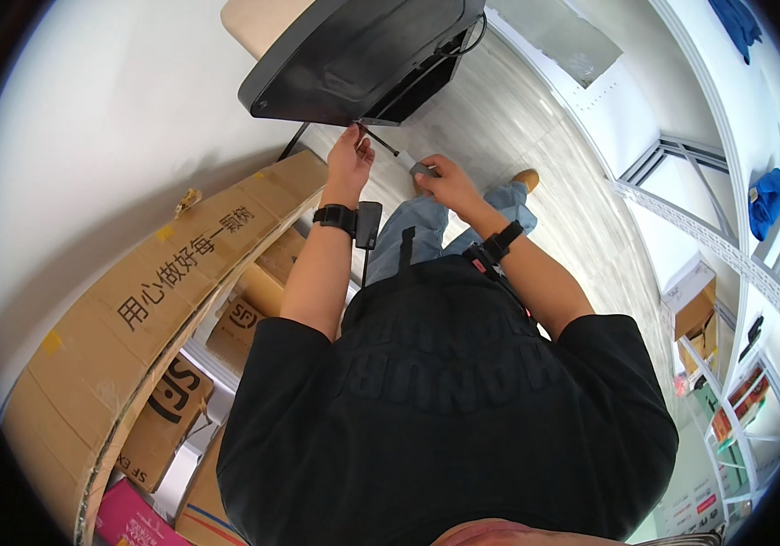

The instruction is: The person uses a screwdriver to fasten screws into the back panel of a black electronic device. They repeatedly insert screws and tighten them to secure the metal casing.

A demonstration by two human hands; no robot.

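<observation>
Floor [490, 118], pale grey plank pattern, edged on the left by a white wall [117, 91] and on the right by white metal framing [627, 187]. Black panel [335, 77], large, tilted, with a curved outer rim, above the floor's upper part; a thin black cable [481, 35] loops at its right corner. Long brown carton [81, 382], along the floor's left side, its upper end close beside the left forearm; smaller cartons [167, 414] and a pink box [135, 514] next to its inner edge. Blue cloth [768, 202], at the right framing. Screwdriver [423, 170], grey-handled, slanting up and left, its long dark shaft reaching the panel's lower edge. Right hand [452, 187], wrist bent inward, fingers closed round the handle. Left hand [351, 156], raised under the same edge, thumb and forefinger near the shaft's tip, other fingers loosely curled; whether they pinch anything cannot be told. Open room: bare floor between the panel's right corner and the right framing; narrower on the left, where the carton's upper end approaches the panel's lower edge.
</observation>
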